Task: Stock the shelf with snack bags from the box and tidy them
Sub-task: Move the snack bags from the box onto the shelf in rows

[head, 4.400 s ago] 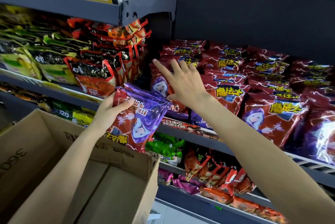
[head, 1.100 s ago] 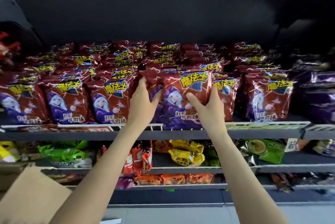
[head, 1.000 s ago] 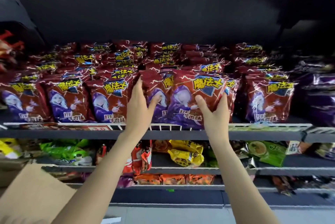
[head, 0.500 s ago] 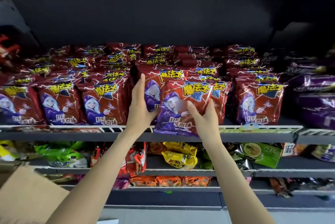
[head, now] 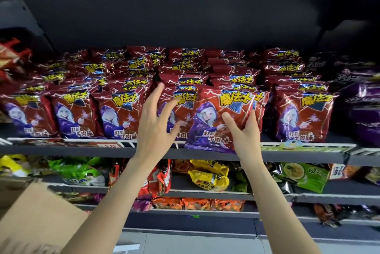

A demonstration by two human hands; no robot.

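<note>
A corner of a cardboard box (head: 39,218) sits nearest, at lower left. Two bare forearms reach up from below toward a dark shelf (head: 287,156). The left hand (head: 153,128) is raised with fingers spread and straight, in front of a red bag in the front row; contact cannot be told. The right hand (head: 245,130) grips a red and purple snack bag (head: 216,118) by its right side, thumb on the front, its bottom edge overhanging the shelf lip. Behind, rows of matching red bags (head: 78,114) fill the shelf to the back.
</note>
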